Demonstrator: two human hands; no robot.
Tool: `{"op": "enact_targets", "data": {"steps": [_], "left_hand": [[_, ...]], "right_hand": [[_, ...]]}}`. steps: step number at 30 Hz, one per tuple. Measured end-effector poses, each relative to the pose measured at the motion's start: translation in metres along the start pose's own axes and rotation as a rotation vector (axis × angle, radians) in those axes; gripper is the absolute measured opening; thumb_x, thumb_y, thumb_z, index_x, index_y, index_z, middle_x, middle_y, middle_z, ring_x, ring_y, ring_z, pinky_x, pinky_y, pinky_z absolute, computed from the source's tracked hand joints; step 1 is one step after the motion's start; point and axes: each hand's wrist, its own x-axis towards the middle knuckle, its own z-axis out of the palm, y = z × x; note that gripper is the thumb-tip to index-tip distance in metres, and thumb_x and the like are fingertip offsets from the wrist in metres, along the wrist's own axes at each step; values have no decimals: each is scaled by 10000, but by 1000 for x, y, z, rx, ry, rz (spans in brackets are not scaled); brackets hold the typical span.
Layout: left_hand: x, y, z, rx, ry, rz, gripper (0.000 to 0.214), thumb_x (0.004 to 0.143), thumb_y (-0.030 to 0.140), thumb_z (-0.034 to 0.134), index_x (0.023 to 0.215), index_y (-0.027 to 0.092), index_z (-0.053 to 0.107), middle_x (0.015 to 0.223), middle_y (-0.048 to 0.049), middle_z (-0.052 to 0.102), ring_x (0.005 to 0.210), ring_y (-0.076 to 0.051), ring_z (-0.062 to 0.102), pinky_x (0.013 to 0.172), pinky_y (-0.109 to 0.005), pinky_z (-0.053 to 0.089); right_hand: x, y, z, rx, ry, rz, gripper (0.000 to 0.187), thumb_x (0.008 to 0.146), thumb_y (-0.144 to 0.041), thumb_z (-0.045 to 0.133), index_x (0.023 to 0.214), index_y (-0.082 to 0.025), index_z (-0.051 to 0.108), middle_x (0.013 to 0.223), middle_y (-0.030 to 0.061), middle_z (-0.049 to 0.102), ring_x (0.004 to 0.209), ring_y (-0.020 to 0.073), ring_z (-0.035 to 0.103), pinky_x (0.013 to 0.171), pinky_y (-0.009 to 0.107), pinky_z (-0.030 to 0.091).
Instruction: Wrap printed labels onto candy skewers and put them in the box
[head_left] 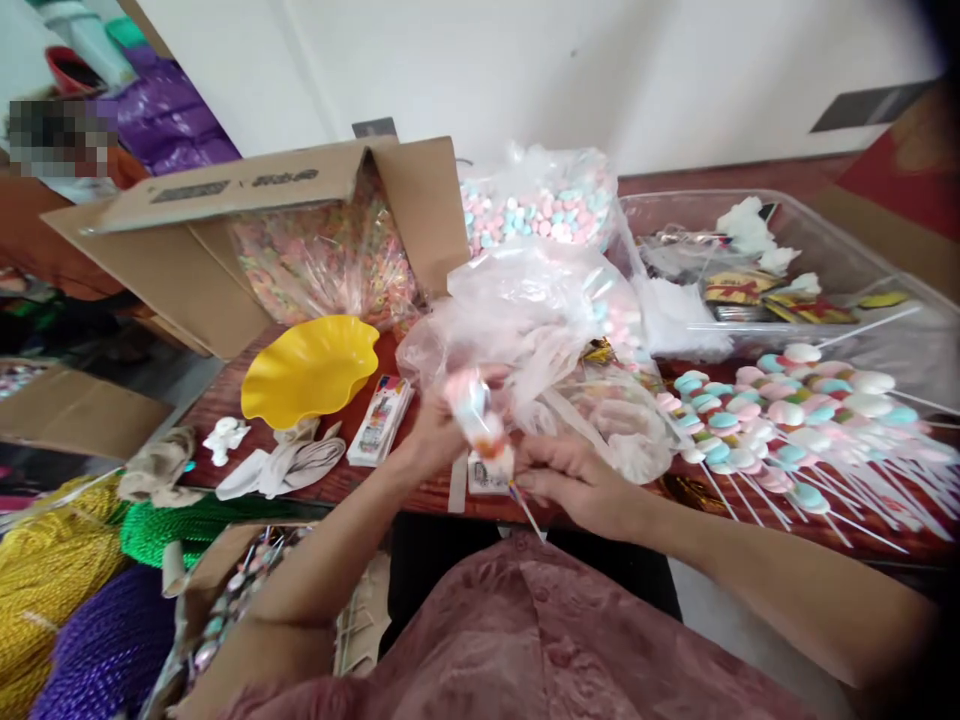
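A marshmallow skewer [474, 405] in clear wrap, pink, blue and white with orange at its lower end, tilts in front of me over the table's edge. My left hand [433, 432] is closed about its upper part, the fingers partly hidden behind it. At its lower end my right hand [566, 478] pinches by the white stick, where a small multicoloured bit shows; motion blurs the detail. Under the hands lies a stack of printed cards [491, 472]. Many finished-looking marshmallow skewers [787, 415] lie piled on the right, sticks toward me.
Behind the hands sit plastic bags [532, 290] of marshmallows. A yellow wavy bowl [311, 370], more cards [381, 420] and white gloves [289, 465] lie left. An open carton [420, 215] and clear bin [750, 325] stand behind. Another person [64, 215] is far left.
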Motion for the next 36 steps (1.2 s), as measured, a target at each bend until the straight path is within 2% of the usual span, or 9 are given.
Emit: {"op": "enact_targets", "data": {"steps": [3,7,10,14,19,22,26,29,36], "left_hand": [[-11,-4,-11,-210,125,40,450,805,441,715,1208,251,654,1270,-84,636,1131,-210,604,978,-341,478],[-54,-8,-18,-315,-162,-314,606,789,511,715,1320,245,597,1171,-110,690,1076,-259,649,937,-380,512],[-84,-7,-44,27,-194,-342,469,800,465,701,1195,214,681,1022,-87,721,1004,-261,650,904,-355,503],[-135,-6,-118,615,-253,-519,319,856,474,559,803,199,713,752,-25,667,740,-190,588,710,-268,460],[-200,-19,-184,1273,-185,-909,185,723,371,648,723,187,667,736,-64,680,812,-280,639,737,-333,470],[-179,-39,-144,1257,-199,-541,256,839,331,544,975,185,703,994,-116,723,957,-291,664,838,-375,505],[-105,-55,-20,1124,-416,172,256,903,171,445,982,180,688,1011,-111,690,963,-241,620,876,-372,511],[-64,-55,47,1265,-583,334,214,851,124,520,1010,128,664,1018,-132,650,945,-274,589,762,-386,524],[-61,-68,52,1501,-642,499,175,838,51,540,939,87,677,892,-131,625,840,-265,576,648,-362,492]], "right_hand": [[6,9,18,-27,150,33,226,902,-250,483,679,-210,477,573,-45,479,532,99,454,515,222,387],[25,14,43,-370,236,-277,244,935,-185,344,867,-194,578,847,29,668,808,128,618,765,252,497],[33,25,77,-475,118,-288,266,970,-208,338,897,-207,594,827,7,693,769,127,644,736,251,509],[21,47,116,-465,-1,-273,121,925,-323,566,900,-213,612,662,16,672,549,182,596,488,306,427],[-7,56,105,-421,-81,-385,37,906,-203,592,908,-205,629,724,27,702,595,166,622,528,296,445],[-15,44,86,-412,0,-399,160,932,-161,516,827,-206,628,694,13,677,609,145,622,572,269,469],[-22,26,51,-479,240,-381,176,924,-115,492,937,-202,645,786,25,701,709,150,652,680,271,519],[-46,20,8,-623,540,-346,211,895,-89,525,1026,-190,657,864,50,723,766,165,675,707,289,537],[-146,28,-125,-920,1142,145,68,808,-175,690,833,-193,751,838,53,753,748,176,688,732,280,501]]}}
